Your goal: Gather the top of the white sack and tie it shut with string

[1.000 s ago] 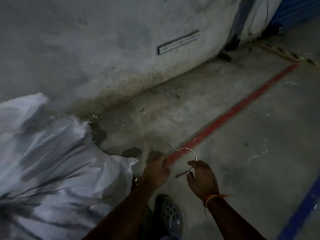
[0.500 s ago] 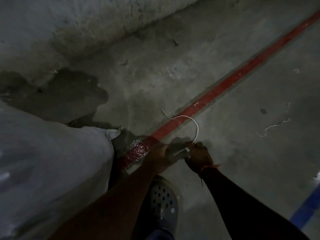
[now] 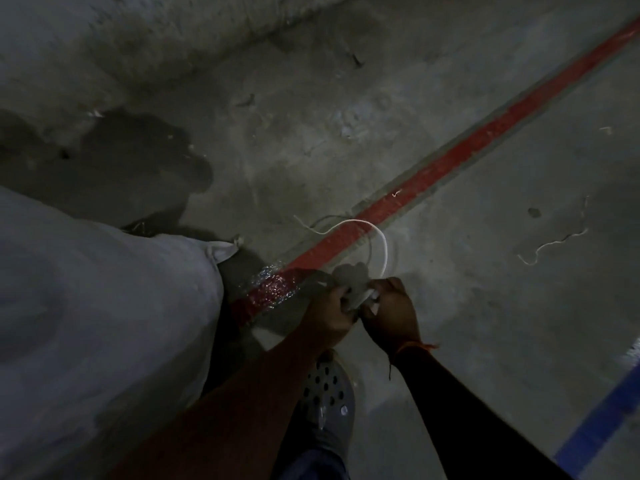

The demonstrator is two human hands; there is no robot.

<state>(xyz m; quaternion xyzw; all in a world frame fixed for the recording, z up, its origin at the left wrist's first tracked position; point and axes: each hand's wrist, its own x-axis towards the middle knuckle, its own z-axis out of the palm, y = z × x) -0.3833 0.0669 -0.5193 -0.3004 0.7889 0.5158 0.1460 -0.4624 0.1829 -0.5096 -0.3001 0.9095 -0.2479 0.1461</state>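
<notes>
Nearest the camera, a grey perforated clog [image 3: 327,393] stood on the concrete floor [image 3: 467,306], between the two forearms that reached forward from the bottom edge of the view. The right wrist carried an orange thread band [image 3: 414,348].

Just beyond the clog, the left hand [image 3: 329,315] and the right hand [image 3: 393,311] met almost knuckle to knuckle above the floor. Both were curled in, their fingers pressed together on a small pale bunch held between them, and the near end of the white string [image 3: 375,233] ran into that pinch at the right hand's thumb side. What exactly the pale bunch was, the blur did not let one tell. From the hands the string rose in an arch away from the camera, crossed over the red floor line [image 3: 450,161], and trailed to a thin free end further left.

The white sack [image 3: 104,323] filled the left side of the view, bulging and full, though its contents were hidden by the cloth. One gathered corner [image 3: 223,249] poked out toward the red line, well left of the hands and not touching them. Neither hand was on the sack.

Further right on the floor lay a loose scrap of string [image 3: 550,244], well apart from the hands. A blue floor line [image 3: 602,417] cut the lower right corner. At the far side, a dark stain [image 3: 138,154] spread near the foot of the grey wall [image 3: 138,36].
</notes>
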